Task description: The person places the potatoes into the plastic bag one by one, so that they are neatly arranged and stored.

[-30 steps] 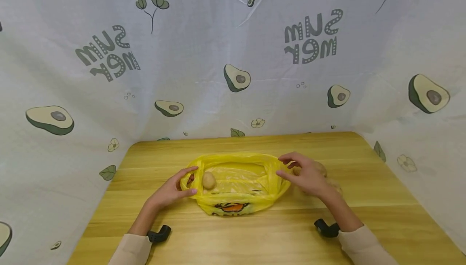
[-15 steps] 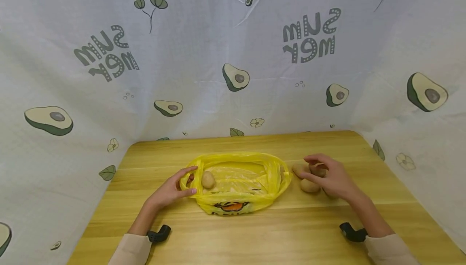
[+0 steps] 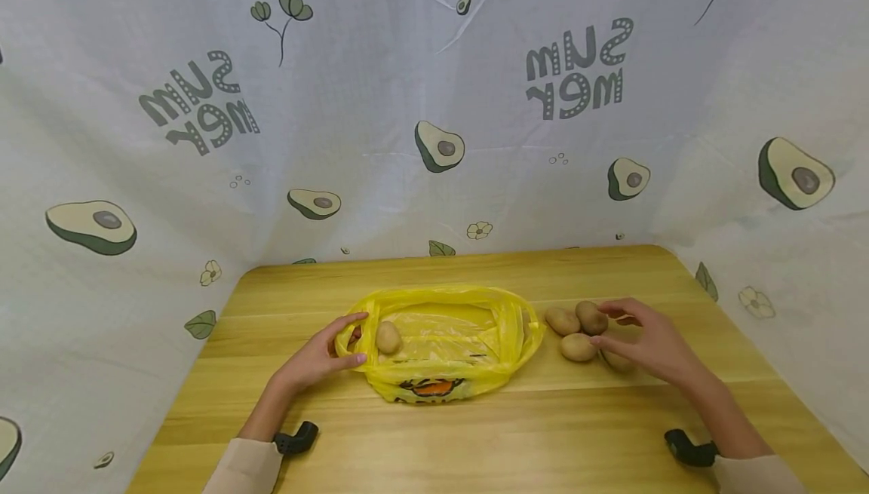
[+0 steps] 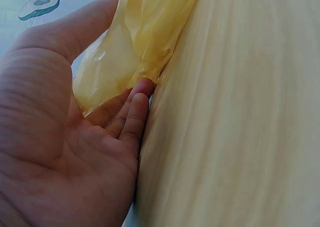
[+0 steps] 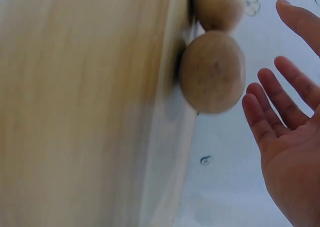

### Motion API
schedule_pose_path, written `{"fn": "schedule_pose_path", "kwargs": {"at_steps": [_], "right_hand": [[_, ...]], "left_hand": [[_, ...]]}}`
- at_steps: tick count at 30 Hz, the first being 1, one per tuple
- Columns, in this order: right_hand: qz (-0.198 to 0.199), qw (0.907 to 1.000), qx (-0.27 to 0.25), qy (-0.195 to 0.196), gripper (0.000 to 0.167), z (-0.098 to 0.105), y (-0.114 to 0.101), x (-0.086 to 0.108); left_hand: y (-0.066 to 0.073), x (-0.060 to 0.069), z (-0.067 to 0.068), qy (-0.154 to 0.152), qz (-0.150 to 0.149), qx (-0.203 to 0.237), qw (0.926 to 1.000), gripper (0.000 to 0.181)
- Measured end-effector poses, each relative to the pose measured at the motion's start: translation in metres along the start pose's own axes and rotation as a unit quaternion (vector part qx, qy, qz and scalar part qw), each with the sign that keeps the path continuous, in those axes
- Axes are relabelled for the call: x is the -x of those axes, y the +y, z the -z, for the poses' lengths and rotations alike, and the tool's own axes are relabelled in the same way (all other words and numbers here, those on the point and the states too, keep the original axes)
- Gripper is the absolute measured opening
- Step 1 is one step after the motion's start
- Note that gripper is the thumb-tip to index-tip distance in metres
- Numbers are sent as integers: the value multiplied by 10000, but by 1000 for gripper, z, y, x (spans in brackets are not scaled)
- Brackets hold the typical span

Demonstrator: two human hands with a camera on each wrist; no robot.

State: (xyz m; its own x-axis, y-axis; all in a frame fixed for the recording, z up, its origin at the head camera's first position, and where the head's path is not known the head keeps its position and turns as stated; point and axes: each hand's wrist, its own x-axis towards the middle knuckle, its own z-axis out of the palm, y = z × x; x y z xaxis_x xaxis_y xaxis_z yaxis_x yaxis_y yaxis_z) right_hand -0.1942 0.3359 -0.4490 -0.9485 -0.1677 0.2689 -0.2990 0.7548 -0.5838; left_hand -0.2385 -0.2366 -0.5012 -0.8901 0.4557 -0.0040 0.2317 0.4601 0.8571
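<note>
In the head view a yellow plastic bag (image 3: 444, 388) lies with its mouth spread wide. One potato (image 3: 388, 337) sits inside it, near the left end. My left hand (image 3: 317, 351) holds that end, thumb and fingers around the side by the handle loop; yellow film passes between them in the left wrist view. On the right, my right hand (image 3: 648, 339) hovers beside several loose potatoes, fingers spread and grasping nothing. Nearest to it are a darker potato (image 3: 592, 317) and one partly hidden potato (image 3: 616, 360). The right wrist view shows a potato (image 5: 214, 72) apart from the fingertips.
A pale potato (image 3: 577, 347) and another potato (image 3: 561, 320) lie between the bag and my right hand. Everything rests on a wooden table (image 3: 462, 449). A white cloth with avocado prints (image 3: 441, 200) hangs behind and at both sides.
My right hand has moved right, from the bag's right edge to the loose potatoes, uncovering several of them. The left hand and the bag have stayed in place.
</note>
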Motion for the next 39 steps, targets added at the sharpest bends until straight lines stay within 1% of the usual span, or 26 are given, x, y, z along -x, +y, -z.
{"fn": "schedule_pose_path", "kwargs": {"at_steps": [5, 7, 11, 16, 19, 23, 26, 31, 37, 39], "right_hand": [[129, 9999, 110, -6, 48, 3, 11, 6], [185, 9997, 115, -91, 47, 2, 16, 7], [191, 9993, 140, -304, 50, 2, 21, 11], [329, 9980, 146, -512, 55, 2, 24, 12], [348, 9970, 234, -653, 59, 3, 25, 13], [281, 9955, 416, -807, 65, 6, 27, 15], [250, 9949, 461, -865, 66, 8, 27, 17], [116, 9941, 408, -996, 69, 9, 27, 17], [-161, 9921, 380, -1184, 72, 11, 27, 18], [-268, 9916, 307, -1225, 72, 12, 26, 19]], "left_hand": [[-1, 0, -1, -21, -26, 24, 10000, 76], [-1, 0, 0, -33, -32, 29, 10000, 76], [0, 0, 1, -28, -29, 23, 10000, 75], [0, -1, 2, -37, -28, 1, 10000, 75], [0, -1, 2, -44, -17, -17, 10000, 75], [1, 0, 1, -40, 12, -5, 10000, 75], [1, 1, 1, -40, 28, -1, 10000, 75], [2, 1, 0, -45, 1, -10, 10000, 75], [1, 0, 0, -35, -28, -31, 10000, 74], [2, 0, 1, -30, 30, 8, 10000, 75]]}}
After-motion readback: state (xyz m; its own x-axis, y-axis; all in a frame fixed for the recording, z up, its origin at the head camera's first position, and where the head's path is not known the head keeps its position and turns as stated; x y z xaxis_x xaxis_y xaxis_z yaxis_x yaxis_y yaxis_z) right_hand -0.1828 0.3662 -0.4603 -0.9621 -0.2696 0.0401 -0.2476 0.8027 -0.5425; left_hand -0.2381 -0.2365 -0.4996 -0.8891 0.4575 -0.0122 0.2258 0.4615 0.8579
